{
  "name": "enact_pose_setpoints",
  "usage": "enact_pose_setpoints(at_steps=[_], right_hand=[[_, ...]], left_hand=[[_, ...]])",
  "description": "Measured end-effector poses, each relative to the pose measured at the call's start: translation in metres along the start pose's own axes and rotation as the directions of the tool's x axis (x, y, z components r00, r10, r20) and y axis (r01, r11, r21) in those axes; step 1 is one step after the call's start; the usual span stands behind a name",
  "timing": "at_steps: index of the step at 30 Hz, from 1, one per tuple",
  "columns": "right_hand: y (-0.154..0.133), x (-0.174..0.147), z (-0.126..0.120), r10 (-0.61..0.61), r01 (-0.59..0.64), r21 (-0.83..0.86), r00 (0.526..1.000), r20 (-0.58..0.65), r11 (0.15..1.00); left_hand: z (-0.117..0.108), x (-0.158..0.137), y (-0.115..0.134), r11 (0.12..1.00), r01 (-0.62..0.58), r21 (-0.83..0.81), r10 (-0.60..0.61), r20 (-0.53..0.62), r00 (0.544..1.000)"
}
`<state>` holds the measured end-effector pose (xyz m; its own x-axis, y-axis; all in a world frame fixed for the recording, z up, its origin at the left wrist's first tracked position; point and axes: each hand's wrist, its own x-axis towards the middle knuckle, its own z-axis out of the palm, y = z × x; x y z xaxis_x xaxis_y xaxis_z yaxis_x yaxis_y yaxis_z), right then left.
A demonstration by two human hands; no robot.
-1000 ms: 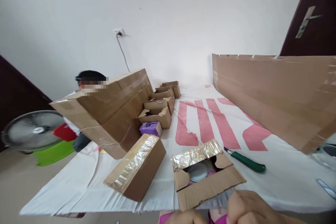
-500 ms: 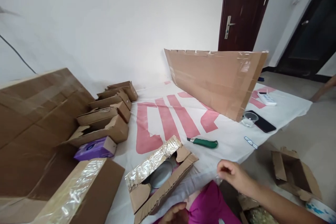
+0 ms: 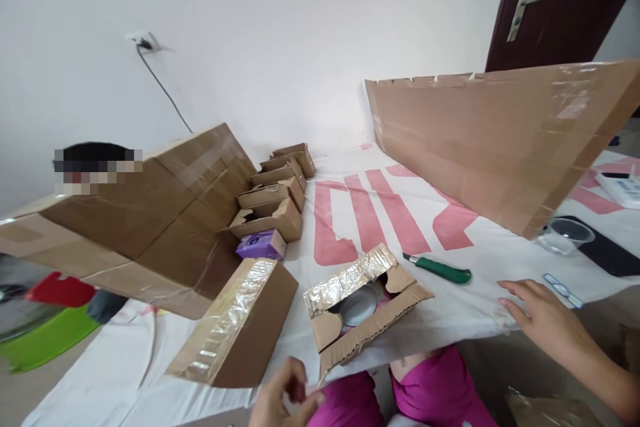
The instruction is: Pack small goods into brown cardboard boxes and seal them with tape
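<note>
Lying diagonally, the opened box (image 3: 367, 310) sits between a spread right hand (image 3: 543, 320) on the white sheet (image 3: 470, 310) and a pinched-shut, seemingly empty left hand (image 3: 283, 397).

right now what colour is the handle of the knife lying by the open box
Green, on the knife; clearest in the head view.

Bright, even daylight fills the room with only faint shadows, tape glints on the open box (image 3: 363, 303), and wide-angle distortion bends and blurs the edges.
</note>
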<state>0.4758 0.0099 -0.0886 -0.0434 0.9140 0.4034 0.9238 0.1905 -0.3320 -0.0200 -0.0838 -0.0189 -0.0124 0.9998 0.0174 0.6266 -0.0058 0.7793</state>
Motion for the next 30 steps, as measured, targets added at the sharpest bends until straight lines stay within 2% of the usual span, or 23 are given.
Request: enact_pose_setpoints(at_steps=[1, 2, 3, 4, 6, 7, 9, 11, 14, 17, 19, 21, 24, 26, 28, 30], right_hand=[[-0.011, 0.004, -0.004, -0.018, 0.021, 0.055, 0.999, -0.049, 0.998], [-0.026, 0.007, -0.008, -0.049, 0.059, 0.115, 0.995, -0.090, 0.992], [-0.044, 0.011, -0.012, -0.099, 0.119, 0.177, 0.988, -0.120, 0.977], [-0.064, 0.013, -0.015, -0.172, 0.202, 0.232, 0.975, -0.140, 0.952], [-0.106, 0.018, -0.017, -0.366, 0.404, 0.304, 0.914, -0.175, 0.863], [-0.125, 0.019, -0.017, -0.446, 0.481, 0.320, 0.877, -0.178, 0.816], [-0.154, 0.023, -0.014, -0.550, 0.570, 0.329, 0.819, -0.162, 0.753], [-0.166, 0.029, -0.009, -0.575, 0.595, 0.306, 0.801, -0.163, 0.743], [-0.154, 0.044, 0.003, -0.499, 0.543, 0.226, 0.837, -0.226, 0.808], [-0.121, 0.062, 0.021, -0.350, 0.382, 0.119, 0.909, -0.226, 0.917], [-0.097, 0.068, 0.036, -0.266, 0.267, -0.007, 0.956, -0.123, 0.964], [-0.075, 0.069, 0.050, -0.195, 0.195, -0.130, 0.981, 0.011, 0.972], [-0.053, 0.064, 0.066, -0.166, 0.197, -0.155, 0.968, 0.189, 0.968], [-0.046, 0.062, 0.069, -0.195, 0.224, -0.105, 0.952, 0.237, 0.969], [-0.047, 0.060, 0.067, -0.204, 0.215, -0.059, 0.966, 0.162, 0.975], [-0.054, 0.059, 0.061, -0.184, 0.184, -0.007, 0.983, -0.001, 0.983]], left_hand=[[-0.009, -0.001, 0.002, 0.998, -0.059, 0.019, 0.061, -0.133, 0.989], [-0.015, 0.000, 0.006, 0.991, -0.129, 0.019, 0.130, -0.218, 0.967], [-0.017, 0.002, 0.012, 0.979, -0.203, 0.007, 0.198, -0.251, 0.948], [-0.014, 0.005, 0.020, 0.963, -0.269, -0.021, 0.256, -0.241, 0.936], [-0.001, 0.019, 0.033, 0.936, -0.332, -0.119, 0.308, -0.183, 0.934], [0.008, 0.028, 0.038, 0.934, -0.316, -0.168, 0.285, -0.183, 0.941], [0.023, 0.046, 0.040, 0.944, -0.231, -0.235, 0.167, -0.261, 0.951], [0.032, 0.062, 0.037, 0.953, -0.148, -0.264, 0.046, -0.355, 0.934], [0.033, 0.073, 0.030, 0.964, -0.120, -0.236, 0.030, -0.352, 0.936], [0.028, 0.072, 0.030, 0.983, -0.136, -0.125, 0.088, -0.328, 0.941], [0.026, 0.070, 0.032, 0.988, -0.142, -0.059, 0.114, -0.334, 0.936], [0.027, 0.070, 0.035, 0.990, -0.139, -0.025, 0.123, -0.337, 0.933], [0.028, 0.070, 0.038, 0.984, -0.178, 0.016, 0.174, -0.319, 0.932], [0.028, 0.071, 0.039, 0.973, -0.228, 0.040, 0.230, -0.289, 0.929], [0.027, 0.073, 0.040, 0.965, -0.255, 0.055, 0.260, -0.265, 0.929], [0.024, 0.076, 0.042, 0.967, -0.246, 0.063, 0.254, -0.259, 0.932]])
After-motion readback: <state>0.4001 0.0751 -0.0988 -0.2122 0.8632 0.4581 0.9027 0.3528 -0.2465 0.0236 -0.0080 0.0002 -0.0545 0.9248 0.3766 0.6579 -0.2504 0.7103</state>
